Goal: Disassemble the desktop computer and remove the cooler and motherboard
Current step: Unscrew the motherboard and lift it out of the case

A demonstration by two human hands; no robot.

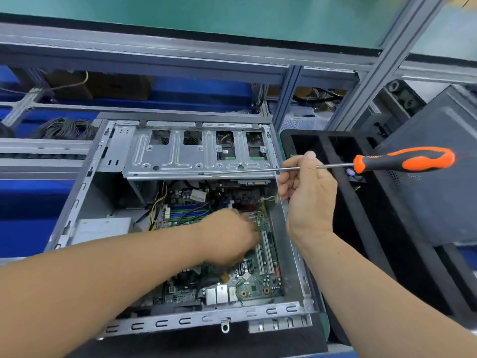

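Observation:
An open desktop case (77,202) lies on its side before me, with the green motherboard (260,282) in its floor. My left hand (229,239) reaches down inside the case and rests on the board's middle; it is blurred, and I cannot tell what its fingers hold. My right hand (307,195) hovers over the case's right wall, pinching the steel shaft of a long screwdriver with an orange and black handle (402,160). The shaft lies level, its tip over the metal drive cage (196,151). No cooler is visible; the left hand covers that area.
A black foam tray (322,143) with slots stands right of the case, and a dark panel (438,177) leans behind it. Yellow and black cables (157,202) run beside the memory slots. A coil of black cable (64,129) lies at the back left under the aluminium frame.

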